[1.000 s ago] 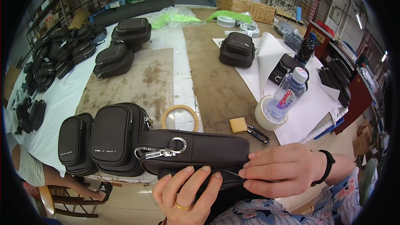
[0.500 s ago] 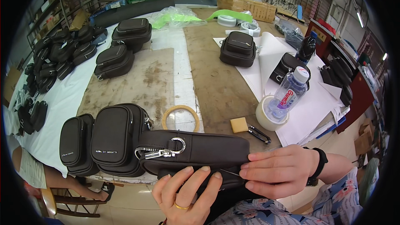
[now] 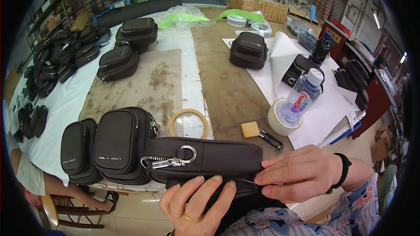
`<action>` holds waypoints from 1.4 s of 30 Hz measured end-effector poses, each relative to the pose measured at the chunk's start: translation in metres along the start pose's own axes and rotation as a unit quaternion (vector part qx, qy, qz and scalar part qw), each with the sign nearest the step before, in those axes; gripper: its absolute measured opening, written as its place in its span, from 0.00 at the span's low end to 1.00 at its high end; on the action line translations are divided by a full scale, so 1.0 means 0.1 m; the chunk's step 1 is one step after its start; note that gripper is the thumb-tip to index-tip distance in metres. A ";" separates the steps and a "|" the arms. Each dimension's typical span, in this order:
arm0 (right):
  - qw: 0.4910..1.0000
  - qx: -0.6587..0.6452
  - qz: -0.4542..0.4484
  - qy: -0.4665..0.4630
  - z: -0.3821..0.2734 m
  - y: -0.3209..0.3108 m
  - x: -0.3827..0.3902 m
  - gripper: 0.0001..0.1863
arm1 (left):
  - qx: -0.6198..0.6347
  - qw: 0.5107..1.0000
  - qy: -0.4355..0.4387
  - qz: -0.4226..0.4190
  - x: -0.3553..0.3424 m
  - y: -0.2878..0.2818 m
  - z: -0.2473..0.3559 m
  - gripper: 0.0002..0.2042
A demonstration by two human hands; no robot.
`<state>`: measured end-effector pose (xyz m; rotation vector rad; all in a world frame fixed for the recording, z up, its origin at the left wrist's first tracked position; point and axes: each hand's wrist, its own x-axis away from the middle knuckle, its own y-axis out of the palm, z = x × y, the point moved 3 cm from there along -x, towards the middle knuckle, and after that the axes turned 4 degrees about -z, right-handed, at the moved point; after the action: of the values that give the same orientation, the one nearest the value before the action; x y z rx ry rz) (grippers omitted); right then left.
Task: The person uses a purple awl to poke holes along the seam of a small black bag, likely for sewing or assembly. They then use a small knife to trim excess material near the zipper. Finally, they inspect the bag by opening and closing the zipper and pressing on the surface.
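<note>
– Clamped on dark bag (image 3: 229,155) w/ L hand (image 3: 197,205), curled over near side!
– And w/ R hand (image 3: 302,172), pinching thin silvery sliver (image 3: 246,181) at bag's R end, close to L hand but apart. Needle or thread? Can't tell.
– Bag's location?
– By near edge of table (image 3: 227,96), silver zip (image 3: 166,162) to L, just R of two upright bags (image 3: 118,144). Beyond: tape ring (image 3: 189,111), yellow block (image 3: 250,129), black snips (image 3: 271,140).
</note>
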<state>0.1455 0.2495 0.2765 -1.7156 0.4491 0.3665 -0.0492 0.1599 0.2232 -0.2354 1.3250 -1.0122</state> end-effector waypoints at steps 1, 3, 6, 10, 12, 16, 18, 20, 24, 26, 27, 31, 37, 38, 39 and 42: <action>1.000 -0.005 0.000 0.005 0.00 0.00 -0.01 0.05 | 0.002 1.000 -0.001 0.001 0.00 0.00 0.00 0.14; 1.000 -0.016 0.000 0.012 -0.01 -0.01 -0.03 0.05 | 0.005 1.000 -0.005 0.005 0.01 -0.01 0.00 0.14; 1.000 -0.002 -0.004 0.013 -0.01 -0.01 -0.02 0.04 | 0.007 1.000 0.000 -0.001 0.00 0.03 -0.01 0.14; 0.999 0.040 0.000 -0.034 -0.05 0.02 -0.08 0.03 | 0.000 1.000 -0.008 0.002 0.01 -0.01 0.00 0.13; 0.996 0.075 0.010 -0.050 -0.08 0.05 -0.07 0.02 | -0.005 1.000 -0.006 0.005 0.00 0.00 0.01 0.13; 0.988 0.126 -0.049 -0.077 -0.13 0.04 0.00 0.04 | -0.002 1.000 -0.005 0.005 -0.01 0.02 0.00 0.13; 0.979 0.157 -0.061 -0.111 -0.10 0.08 0.05 0.04 | -0.006 1.000 -0.005 0.004 -0.02 0.02 0.00 0.13; 0.970 0.184 -0.061 -0.144 -0.06 0.12 0.10 0.05 | -0.008 1.000 -0.007 0.006 -0.02 0.03 0.00 0.13; 0.960 0.202 -0.046 -0.189 0.02 0.18 0.16 0.06 | -0.014 1.000 -0.008 0.002 -0.01 0.03 0.00 0.13; 0.961 0.194 -0.044 -0.190 0.04 0.18 0.17 0.06 | -0.014 1.000 -0.008 0.004 0.00 0.04 0.00 0.13; 0.962 0.191 -0.043 -0.190 0.05 0.18 0.18 0.06 | -0.013 1.000 -0.008 0.006 0.01 0.04 0.00 0.13; 0.963 0.189 -0.029 -0.192 0.08 0.20 0.22 0.06 | -0.010 1.000 -0.008 0.007 -0.02 0.05 0.00 0.13; 0.989 0.060 -0.007 -0.133 0.11 0.12 0.20 0.07 | -0.006 1.000 -0.007 0.006 -0.01 0.04 -0.01 0.14; 0.993 0.020 -0.005 -0.115 0.12 0.09 0.18 0.07 | -0.005 1.000 -0.007 0.005 -0.01 0.03 -0.01 0.14; 0.995 -0.020 -0.002 -0.096 0.13 0.07 0.16 0.08 | -0.005 1.000 -0.007 0.005 -0.01 0.03 -0.01 0.14; 0.995 -0.086 -0.025 -0.051 0.16 -0.03 0.08 0.08 | -0.004 1.000 -0.009 0.007 0.00 0.04 -0.01 0.14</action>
<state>0.1536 0.2648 0.2723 -1.8622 0.3075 0.4646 -0.0481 0.1622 0.2206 -0.2412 1.3127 -0.9915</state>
